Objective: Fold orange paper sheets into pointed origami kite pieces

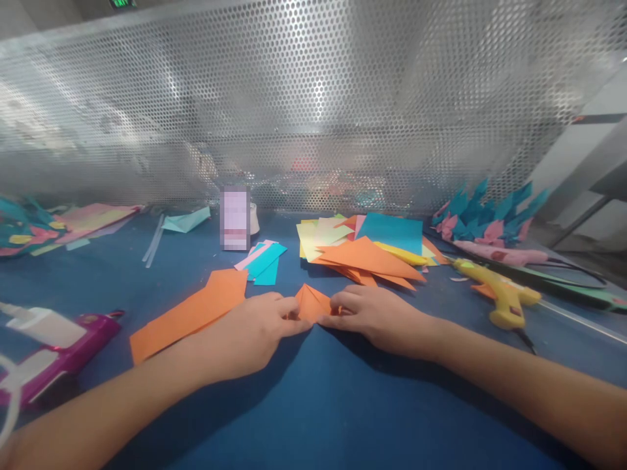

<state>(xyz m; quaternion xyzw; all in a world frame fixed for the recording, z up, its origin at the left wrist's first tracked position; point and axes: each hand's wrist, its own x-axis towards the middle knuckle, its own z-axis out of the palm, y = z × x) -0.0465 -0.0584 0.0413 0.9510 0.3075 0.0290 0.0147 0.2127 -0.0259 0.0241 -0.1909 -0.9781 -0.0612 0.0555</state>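
Between my two hands lies a small folded piece of orange paper (312, 303) with a peak at its top and creases running down from it. My left hand (262, 326) grips its left edge, fingers curled and thumb pressed near the bottom. The right edge is pinched by my right hand (367, 316) in much the same way. Both thumbs almost meet at the paper's lower edge. Beside my left forearm are flat orange sheets (191, 310), partly covered by the arm. A pile of folded orange paper (367, 258) rests just beyond my right hand.
A yellow glue gun (509, 294) lies at right, near blue and pink folded-paper pieces (494, 215). At left is a magenta power strip (83, 349) with a white plug. Blue strips (267, 261), a blurred upright phone (235, 219) and a perforated metal screen (313, 85) stand farther back.
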